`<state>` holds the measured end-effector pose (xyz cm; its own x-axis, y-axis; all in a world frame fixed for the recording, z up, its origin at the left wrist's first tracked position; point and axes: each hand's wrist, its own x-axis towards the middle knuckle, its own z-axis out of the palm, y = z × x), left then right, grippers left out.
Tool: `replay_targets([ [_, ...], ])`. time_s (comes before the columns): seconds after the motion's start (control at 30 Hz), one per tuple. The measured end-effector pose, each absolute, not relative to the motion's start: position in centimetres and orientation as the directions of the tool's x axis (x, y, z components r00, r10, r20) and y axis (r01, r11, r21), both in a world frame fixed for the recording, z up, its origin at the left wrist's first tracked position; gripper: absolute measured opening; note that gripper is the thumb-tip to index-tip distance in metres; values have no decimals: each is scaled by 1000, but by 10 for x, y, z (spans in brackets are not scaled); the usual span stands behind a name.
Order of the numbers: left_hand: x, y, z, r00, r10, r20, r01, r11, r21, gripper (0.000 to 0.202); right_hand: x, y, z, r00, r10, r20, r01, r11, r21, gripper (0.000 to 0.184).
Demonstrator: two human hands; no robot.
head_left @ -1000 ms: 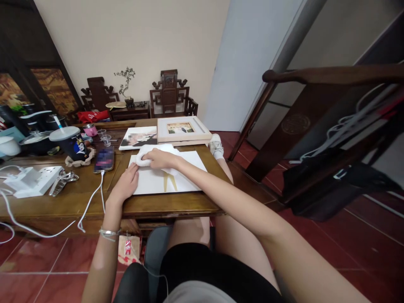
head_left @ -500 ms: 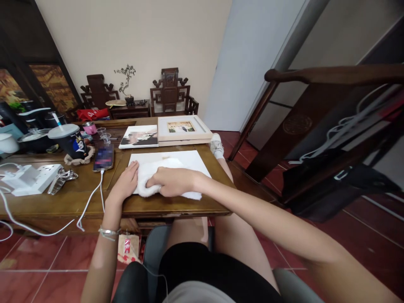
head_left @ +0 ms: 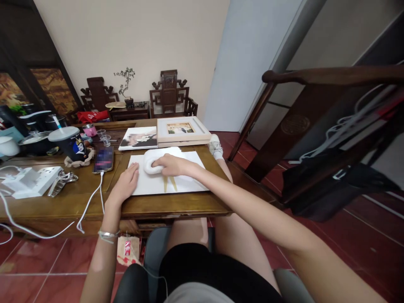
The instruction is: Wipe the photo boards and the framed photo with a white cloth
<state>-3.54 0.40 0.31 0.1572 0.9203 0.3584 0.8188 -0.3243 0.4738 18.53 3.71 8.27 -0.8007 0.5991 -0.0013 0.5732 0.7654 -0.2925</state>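
Note:
A white board (head_left: 189,185) with yellowish marks near its middle lies flat on the wooden table. Along its left edge rests my left hand (head_left: 126,182), fingers stretched out and flat, partly on the board. My right hand (head_left: 170,164) presses a bunched white cloth (head_left: 151,156) against the far part of the board, its fingers closed into the cloth. The fingertips are partly sunk in the fabric. Part of the board is hidden under the cloth and my right forearm.
Behind the board lie a photo panel (head_left: 139,138) and a pale picture frame (head_left: 184,127). Left of it are a phone (head_left: 103,160) with a cable, a lidded cup (head_left: 71,145) and a white power strip (head_left: 39,181). A wooden chair (head_left: 295,122) stands at right.
My right hand and the cloth have moved away from me to the board's far part, uncovering the yellowish marks. My left hand stays at the left edge.

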Motion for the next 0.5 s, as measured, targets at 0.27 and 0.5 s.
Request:
replay_targets([
  [0.27,-32,-3,19,-77,894,442,701,-267,662,56,138,35,79,-700,713,43,693,692,-203,43],
  [0.5,-36,2,14,-188,881,435,549,-272,790,68,135,18,74,-886,460,51,438,869,-229,50],
])
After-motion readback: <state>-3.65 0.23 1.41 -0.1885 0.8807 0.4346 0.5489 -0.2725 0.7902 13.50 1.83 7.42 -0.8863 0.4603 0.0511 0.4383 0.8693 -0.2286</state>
